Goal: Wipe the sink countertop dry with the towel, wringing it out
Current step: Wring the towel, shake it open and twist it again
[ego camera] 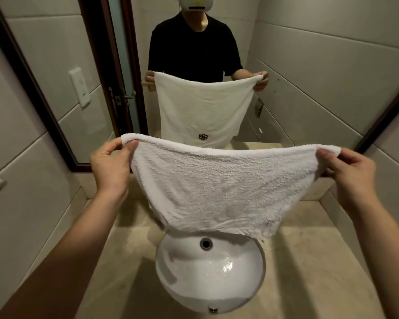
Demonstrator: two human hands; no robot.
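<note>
Now, towel point(221, 192): spread flat in the air, hanging above the far part of the basin point(209, 270), well clear of the countertop point(309, 261); lower edge just over the basin's far rim.
Long axis: left to right along the stretched top edge, sagging slightly in the middle.
Left hand point(110, 164): at the top left corner, thumb and fingers pinching the hem.
Right hand point(352, 169): at the top right corner, pinching likewise, fingers curled behind the cloth.
Nearer hand: neither; both level, about equally far out.
Mirror point(194, 65): behind, reflecting the same spread towel with a small dark emblem near its lower edge.
Likely next: bunching or lowering onto the countertop, judged only from the spread hold.
</note>
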